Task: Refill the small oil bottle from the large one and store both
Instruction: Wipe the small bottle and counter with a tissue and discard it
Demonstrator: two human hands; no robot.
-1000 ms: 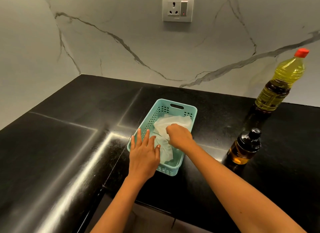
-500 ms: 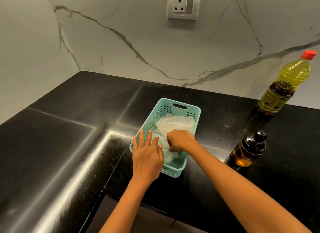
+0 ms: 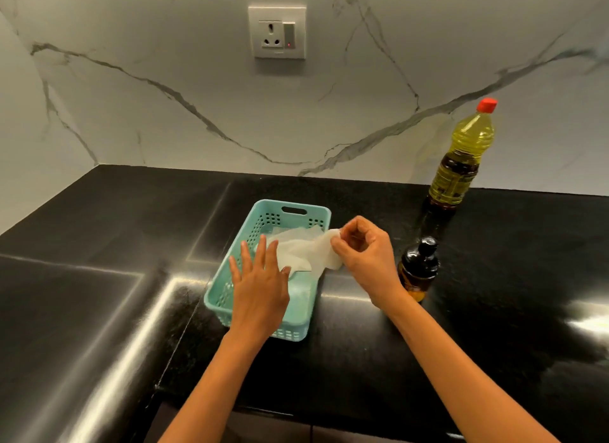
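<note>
The large oil bottle (image 3: 461,159), yellow oil with a red cap, stands upright at the back right against the wall. In front of it stands the small dark bottle (image 3: 418,268) with a black stopper and a little amber oil at the bottom. A teal plastic basket (image 3: 290,208) sits mid-counter. My left hand (image 3: 258,287) lies flat with straight fingers on the basket's left side. My right hand (image 3: 362,254) pinches a white paper tissue (image 3: 303,249) and holds it lifted over the basket's right rim, just left of the small bottle.
The black stone counter (image 3: 99,277) runs into a corner at the left, with its front edge near my elbows. A wall socket (image 3: 278,30) sits on the marble backsplash above the basket.
My right hand has lifted the tissue out of the basket and moved it right toward the small bottle. My left hand stays on the basket. The camera moved closer.
</note>
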